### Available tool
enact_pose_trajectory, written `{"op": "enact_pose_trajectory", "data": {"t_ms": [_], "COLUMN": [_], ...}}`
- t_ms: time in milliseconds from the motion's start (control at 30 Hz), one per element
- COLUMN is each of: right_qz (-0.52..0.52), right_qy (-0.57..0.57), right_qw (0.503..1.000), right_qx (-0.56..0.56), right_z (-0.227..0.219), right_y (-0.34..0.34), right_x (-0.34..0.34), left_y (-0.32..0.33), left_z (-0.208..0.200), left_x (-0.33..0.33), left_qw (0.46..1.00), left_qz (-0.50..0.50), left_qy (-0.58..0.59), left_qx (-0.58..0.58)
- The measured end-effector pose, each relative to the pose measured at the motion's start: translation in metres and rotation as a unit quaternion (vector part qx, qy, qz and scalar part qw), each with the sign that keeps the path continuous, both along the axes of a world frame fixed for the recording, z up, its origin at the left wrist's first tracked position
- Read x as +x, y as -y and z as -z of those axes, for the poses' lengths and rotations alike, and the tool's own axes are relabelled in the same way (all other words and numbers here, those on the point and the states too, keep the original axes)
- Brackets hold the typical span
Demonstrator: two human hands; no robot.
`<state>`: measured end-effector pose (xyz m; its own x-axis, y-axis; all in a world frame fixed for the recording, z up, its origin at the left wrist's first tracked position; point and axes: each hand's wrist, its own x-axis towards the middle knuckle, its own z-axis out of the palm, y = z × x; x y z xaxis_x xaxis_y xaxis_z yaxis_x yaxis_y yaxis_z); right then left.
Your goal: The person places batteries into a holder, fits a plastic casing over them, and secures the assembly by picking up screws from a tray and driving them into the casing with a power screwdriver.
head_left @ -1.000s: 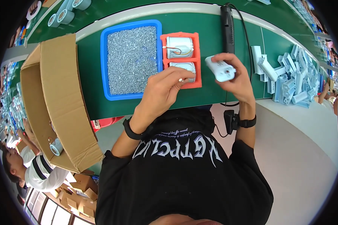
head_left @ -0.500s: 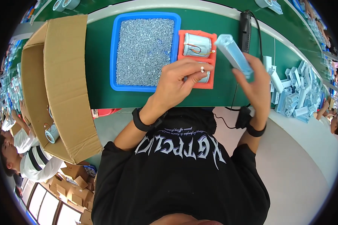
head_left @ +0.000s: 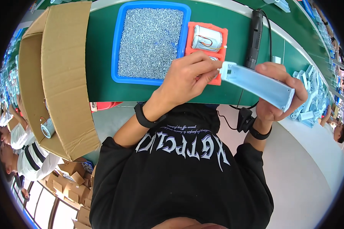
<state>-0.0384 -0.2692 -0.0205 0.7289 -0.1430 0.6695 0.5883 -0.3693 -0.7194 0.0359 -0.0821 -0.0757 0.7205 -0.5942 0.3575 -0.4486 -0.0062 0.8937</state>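
Note:
My right hand (head_left: 281, 89) grips a long, pale blue plastic housing (head_left: 258, 86), its hollow open side turned up toward me. The fingers wrap round its right end and far side. Close to the housing's left end, my left hand (head_left: 191, 78) is closed in a pinch on a small white connector (head_left: 220, 71); whether the connector touches the housing I cannot tell. Beneath and beyond the left hand lies a red foam holder (head_left: 224, 38). In its upper slot rests a white cylinder (head_left: 207, 38) with thin wires; another, in the lower slot, is mostly hidden by my hand.
A blue tray (head_left: 116, 49) full of small metal screws stands left of the holder. Farther left is an open cardboard box (head_left: 65, 76) with a wired cylinder (head_left: 47, 128) inside. A black electric screwdriver (head_left: 253, 42) with a cable lies at right, before piled blue housings (head_left: 309, 99).
My right hand has turned the housing from steeply upright to nearly level, its hollow side now showing. The left hand has brought the connector right, to the housing's end.

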Motion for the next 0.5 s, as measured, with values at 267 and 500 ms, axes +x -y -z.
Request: {"op": "enact_pose_trajectory", "data": {"t_ms": [267,500], "right_qz": [-0.059,-0.061], "right_qy": [-0.059,-0.088], "right_qw": [0.995,0.988], "right_qx": [-0.05,-0.115], "right_z": [-0.003,0.014], "right_y": [-0.009,-0.008], "right_x": [0.003,0.005], "left_y": [-0.004,-0.011], "left_z": [0.007,0.0], "left_x": [-0.004,-0.001], "left_qw": [1.0,0.992], "left_qz": [0.01,-0.057], "left_qy": [0.005,0.072], "left_qx": [0.018,0.089]}}
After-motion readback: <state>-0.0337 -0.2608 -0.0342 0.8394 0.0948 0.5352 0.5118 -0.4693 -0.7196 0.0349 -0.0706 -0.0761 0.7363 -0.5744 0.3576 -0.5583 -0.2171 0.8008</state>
